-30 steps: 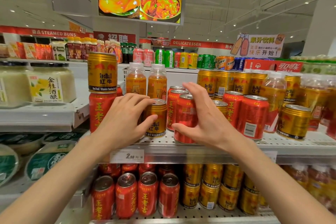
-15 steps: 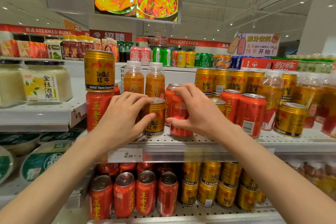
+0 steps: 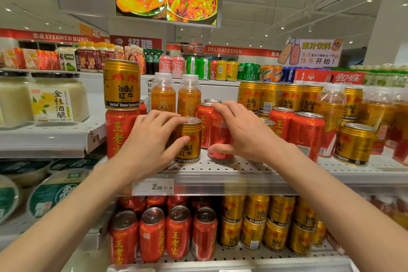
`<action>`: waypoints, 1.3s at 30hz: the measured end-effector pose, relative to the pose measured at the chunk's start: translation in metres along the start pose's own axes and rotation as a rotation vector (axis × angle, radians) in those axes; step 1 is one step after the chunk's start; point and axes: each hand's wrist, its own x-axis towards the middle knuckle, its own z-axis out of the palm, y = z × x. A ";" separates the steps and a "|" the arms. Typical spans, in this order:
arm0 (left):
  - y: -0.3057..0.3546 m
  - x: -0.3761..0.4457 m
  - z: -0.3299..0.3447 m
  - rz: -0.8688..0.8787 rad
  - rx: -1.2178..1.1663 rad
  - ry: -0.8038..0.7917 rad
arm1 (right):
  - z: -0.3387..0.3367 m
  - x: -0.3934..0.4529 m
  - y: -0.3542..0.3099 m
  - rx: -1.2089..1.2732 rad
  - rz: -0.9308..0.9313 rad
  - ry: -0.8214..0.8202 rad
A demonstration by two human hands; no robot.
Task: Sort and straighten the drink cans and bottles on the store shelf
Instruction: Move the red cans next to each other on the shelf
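Note:
My left hand [image 3: 152, 141] grips a small gold Red Bull can [image 3: 188, 146] standing near the front of the white perforated shelf [image 3: 242, 168]. My right hand [image 3: 240, 132] holds a red can [image 3: 218, 137] just to its right, fingers over the top and thumb low on its front. More red cans [image 3: 204, 121] stand close behind. Two orange drink bottles [image 3: 175, 95] stand upright at the back. To the left a gold Red Bull can [image 3: 121, 85] is stacked on a red can [image 3: 118, 132].
Red and gold cans [image 3: 306, 134] and bottles [image 3: 331, 106] crowd the shelf's right side; one gold can [image 3: 355, 143] stands alone near the front. The lower shelf holds rows of red cans [image 3: 152, 234] and gold cans [image 3: 256, 223]. Jars [image 3: 53, 99] sit on the left shelving.
My right hand has closed onto the red can and shifted it left toward the gold can. The left hand keeps its grip on the gold can.

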 end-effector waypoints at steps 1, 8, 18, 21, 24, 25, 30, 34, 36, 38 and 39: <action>0.000 0.000 0.000 -0.002 -0.001 0.000 | 0.000 0.001 0.001 -0.007 0.001 0.002; -0.002 -0.006 -0.010 0.012 -0.029 0.017 | -0.012 -0.007 -0.006 0.087 0.005 0.139; -0.007 -0.034 -0.013 0.008 0.113 0.108 | 0.005 0.004 -0.073 0.225 0.071 0.163; -0.008 -0.035 -0.010 -0.005 0.085 0.127 | 0.013 0.004 -0.078 0.278 0.128 0.152; -0.008 -0.034 -0.006 -0.013 0.070 0.143 | 0.012 0.001 -0.078 0.324 0.162 0.168; -0.009 -0.034 -0.006 -0.015 0.064 0.147 | 0.011 0.001 -0.077 0.338 0.167 0.170; -0.008 -0.033 -0.005 -0.027 0.044 0.146 | 0.015 -0.007 -0.076 0.418 0.183 0.244; -0.007 -0.033 -0.004 -0.040 0.039 0.147 | 0.019 -0.020 -0.075 0.481 0.163 0.344; -0.005 -0.032 -0.004 -0.056 0.033 0.149 | 0.020 -0.028 -0.075 0.515 0.147 0.387; -0.001 -0.031 -0.005 -0.078 0.024 0.155 | 0.018 -0.035 -0.073 0.570 0.132 0.418; 0.000 -0.030 -0.005 -0.087 0.023 0.156 | 0.015 -0.038 -0.071 0.603 0.129 0.428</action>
